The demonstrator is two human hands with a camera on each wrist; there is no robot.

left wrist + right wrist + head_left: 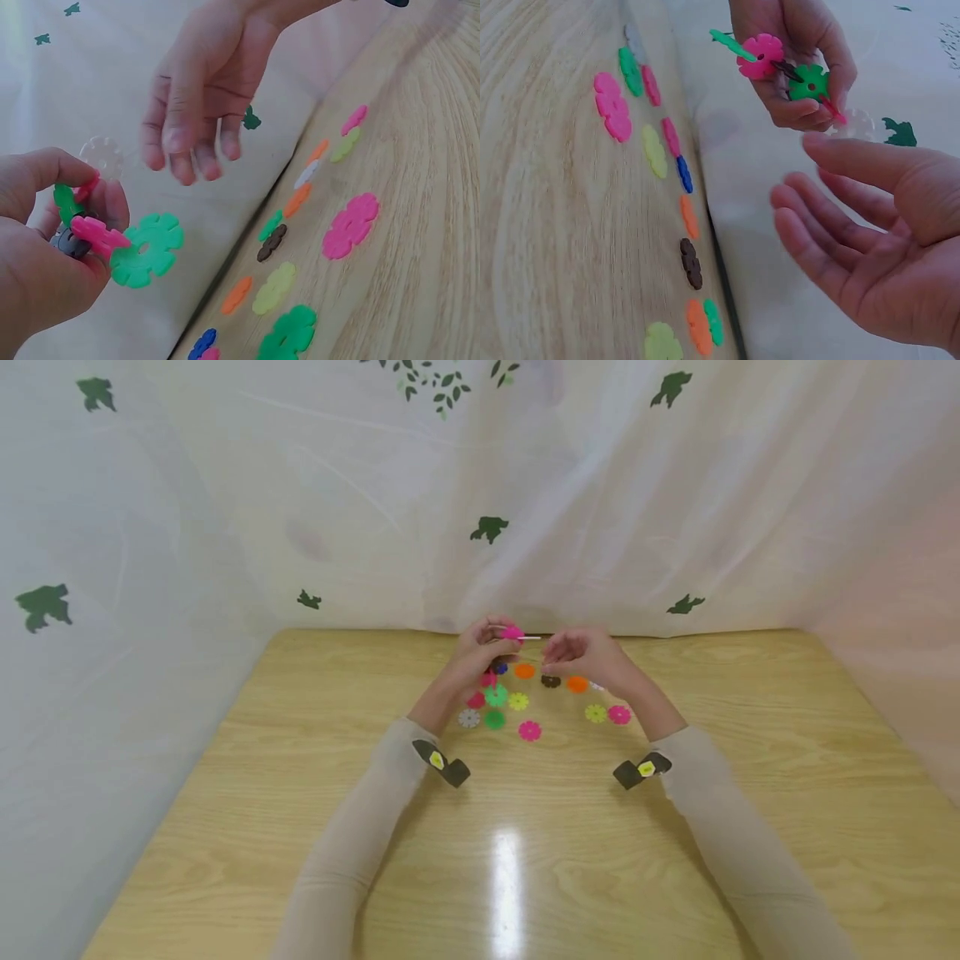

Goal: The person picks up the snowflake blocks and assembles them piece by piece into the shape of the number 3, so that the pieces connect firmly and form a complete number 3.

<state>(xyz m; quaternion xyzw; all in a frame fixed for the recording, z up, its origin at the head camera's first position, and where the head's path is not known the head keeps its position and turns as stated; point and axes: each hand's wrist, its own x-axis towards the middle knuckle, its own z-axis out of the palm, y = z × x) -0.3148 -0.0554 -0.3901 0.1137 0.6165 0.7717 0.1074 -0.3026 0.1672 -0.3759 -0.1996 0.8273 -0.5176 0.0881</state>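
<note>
Pale sleeves (pixel 341 852) are extending across the wooden table (pixel 570 868) toward its far edge. Above the surface, near that edge's middle, the left hand (pixel 476 653) is grasping a chain of linked flower-shaped discs (pixel 802 88), a whitish disc (pixel 101 157) showing beside its fingertips. The right hand (pixel 594 658) is hovering nearby, its fingers released and loosely bent. Loose colored discs (pixel 518 702) are lying below, toward the far edge.

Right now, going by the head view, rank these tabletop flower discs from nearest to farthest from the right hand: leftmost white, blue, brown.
From the right hand:
1. Brown flower disc, just below its fingertips in the picture.
2. Blue flower disc, to its left, by the left hand.
3. Leftmost white flower disc, farther left and closer to the person.
</note>
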